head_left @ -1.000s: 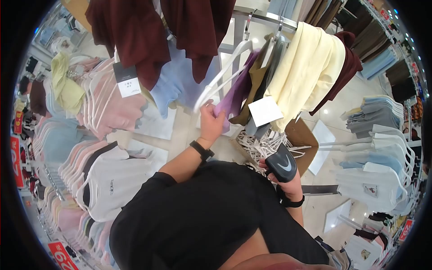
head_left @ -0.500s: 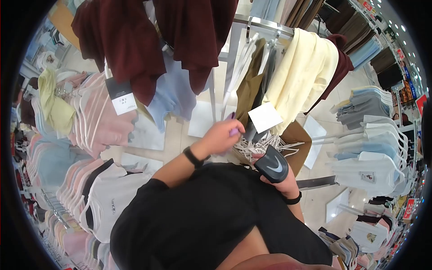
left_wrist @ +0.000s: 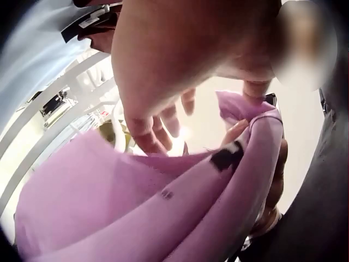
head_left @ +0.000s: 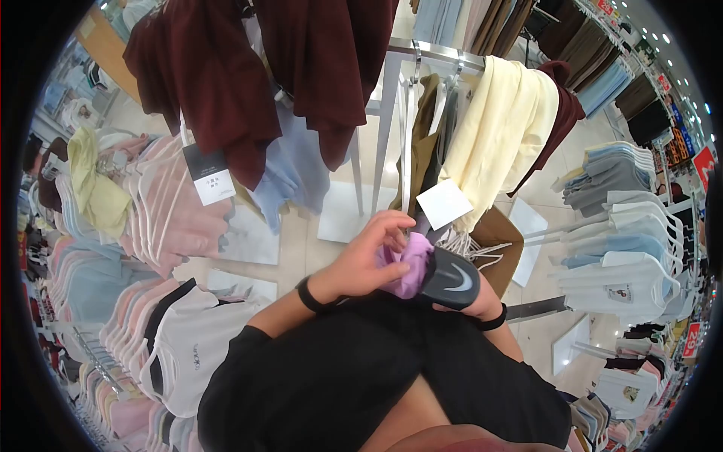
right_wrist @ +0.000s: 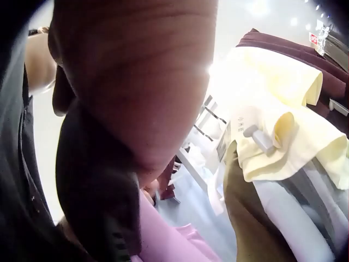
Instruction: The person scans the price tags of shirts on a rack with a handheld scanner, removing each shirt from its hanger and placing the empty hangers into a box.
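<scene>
**Purple garment [head_left: 416,279] has moved from the rail [head_left: 438,53] to between the hands**

Sits at 4 o'clock from the left hand [head_left: 367,260], fingers loosely spread, thumb over the fabric. Right hand [head_left: 483,301] grips a dark handheld gadget [head_left: 449,282], just beside it around 3 o'clock. Cream cloth [head_left: 497,139] hangs up at 1 o'clock.

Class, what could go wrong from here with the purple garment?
The purple garment may slip: the left hand looks loosely spread, not closed round it. Its loose folds might snag on the dark handheld device that the right hand holds beside it. If dropped, it might tangle with the white hangers in the cardboard box nearby.
</scene>
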`<state>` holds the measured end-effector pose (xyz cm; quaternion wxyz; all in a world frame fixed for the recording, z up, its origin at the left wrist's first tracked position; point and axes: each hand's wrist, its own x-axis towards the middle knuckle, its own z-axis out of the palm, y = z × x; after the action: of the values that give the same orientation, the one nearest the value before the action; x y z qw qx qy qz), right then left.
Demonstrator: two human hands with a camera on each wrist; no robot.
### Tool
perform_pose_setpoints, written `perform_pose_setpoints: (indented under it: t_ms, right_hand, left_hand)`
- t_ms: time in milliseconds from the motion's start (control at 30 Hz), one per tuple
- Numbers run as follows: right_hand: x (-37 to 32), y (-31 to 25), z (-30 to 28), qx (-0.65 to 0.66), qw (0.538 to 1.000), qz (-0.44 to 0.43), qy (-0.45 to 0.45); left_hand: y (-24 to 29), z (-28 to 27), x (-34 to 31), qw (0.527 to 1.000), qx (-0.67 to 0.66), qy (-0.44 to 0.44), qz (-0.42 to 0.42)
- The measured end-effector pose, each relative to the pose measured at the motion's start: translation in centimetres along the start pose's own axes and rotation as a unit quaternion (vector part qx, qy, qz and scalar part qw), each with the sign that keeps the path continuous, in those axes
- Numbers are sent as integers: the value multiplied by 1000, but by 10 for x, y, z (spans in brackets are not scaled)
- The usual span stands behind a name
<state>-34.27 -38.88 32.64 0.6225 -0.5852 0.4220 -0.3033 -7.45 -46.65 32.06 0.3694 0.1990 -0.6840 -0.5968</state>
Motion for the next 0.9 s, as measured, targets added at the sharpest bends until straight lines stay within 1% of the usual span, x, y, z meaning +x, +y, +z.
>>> perform_pose_setpoints:
  t_ms: [33, 67, 100, 167, 200, 300, 367, 433, 500, 533, 567, 600, 667, 733, 767, 833, 900]
  right_hand:
    - [-2, 1, -2, 20, 999, -40, 16]
    - [-5, 3, -4, 41, 996, -78, 32]
    - [-9, 5, -6, 62, 990, -115, 49]
    - [-9, 10, -11, 60, 977, -189, 74]
    - [-9, 13, -14, 57, 969, -225, 87]
    - [-8, 6, -5, 184, 938, -223, 189]
    - [-3, -17, -1, 242, 935, -197, 168]
    - [-17, 1, -9, 236, 932, -192, 199]
    - [-21, 4, -12, 250, 930, -186, 193]
    - [-20, -2, -14, 267, 930, -182, 172]
    - [-21, -6, -15, 283, 930, -179, 151]
    - [-26, 2, -19, 277, 934, -188, 126]
    - [-33, 13, -24, 252, 944, -195, 89]
    - [-38, 22, -25, 225, 950, -208, 53]
    - [-41, 22, -23, 227, 952, -196, 58]
    - [-47, 19, -16, 232, 956, -169, 64]
    - [-50, 14, -11, 241, 955, -153, 78]
  left_hand:
    - [-1, -3, -2, 1000, 16, -14, 11]
    - [-6, 0, -8, 995, -53, -54, -71]
    - [-9, 3, -11, 994, -16, -89, -57]
    - [-10, 13, -11, 986, 56, -157, -27]
    - [-20, 17, -11, 975, 150, -162, 12]
    - [-14, 18, -6, 979, 149, -140, 5]
    - [-13, 14, -8, 973, 180, -145, -25]
    - [-5, 6, -8, 970, 193, -142, -49]
    - [30, -7, 2, 972, 188, -128, -67]
    - [38, -12, 0, 986, 153, -66, -7]
    - [48, -19, 8, 976, 192, -5, 100]
    - [59, -26, 22, 950, 227, 56, 207]
    - [94, -38, 64, 923, 250, 124, 264]
    - [130, -48, 110, 885, 283, 181, 322]
    - [143, -53, 137, 858, 302, 218, 353]
    - [164, -70, 196, 808, 365, 246, 392]
    - [177, -83, 239, 751, 487, 261, 360]
